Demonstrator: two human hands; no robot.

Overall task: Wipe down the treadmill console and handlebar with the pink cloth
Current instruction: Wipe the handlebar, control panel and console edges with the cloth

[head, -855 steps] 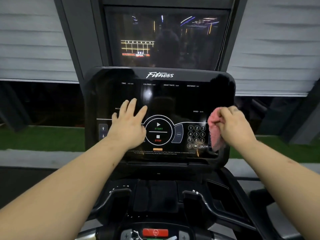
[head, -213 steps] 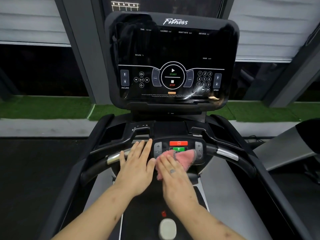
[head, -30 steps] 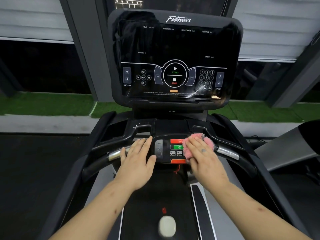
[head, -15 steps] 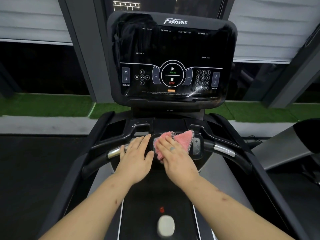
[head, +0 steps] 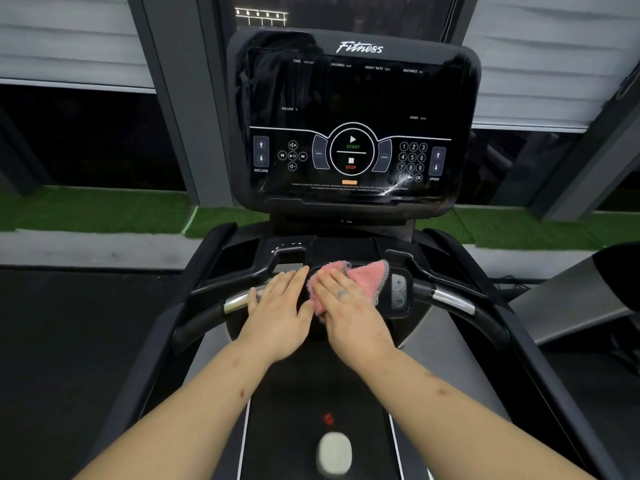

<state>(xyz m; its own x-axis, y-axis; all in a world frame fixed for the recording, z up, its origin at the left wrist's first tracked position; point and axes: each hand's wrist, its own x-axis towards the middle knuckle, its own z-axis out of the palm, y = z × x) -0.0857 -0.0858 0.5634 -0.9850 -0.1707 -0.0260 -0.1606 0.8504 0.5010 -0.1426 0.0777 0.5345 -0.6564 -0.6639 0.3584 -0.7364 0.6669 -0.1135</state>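
pink cloth (head: pixel 362 277) on mid handlebar (head: pixel 450 301) panel, pressed under right hand (head: pixel 349 315), fingers straight, together. left hand (head: pixel 280 315) flat beside it, fingers straight. judged mid-task: side grips likely left; console (head: pixel 353 95) state unclear.

The bare left forearm (head: pixel 194 407) and right forearm (head: pixel 464 407) reach forward from the lower corners and converge toward the middle, wrists fairly straight, so that the two grips lie side by side and almost touch. The left grip (head: pixel 280 306) lies palm down, its fingers straight and slightly spread, pointing forward and a little to the right, with nothing in its grasp. The right grip (head: pixel 349 315) is also palm down, its straight fingers close together and angled forward and a little left, pressing flat on the pink cloth (head: pixel 367 278) rather than curling round it.
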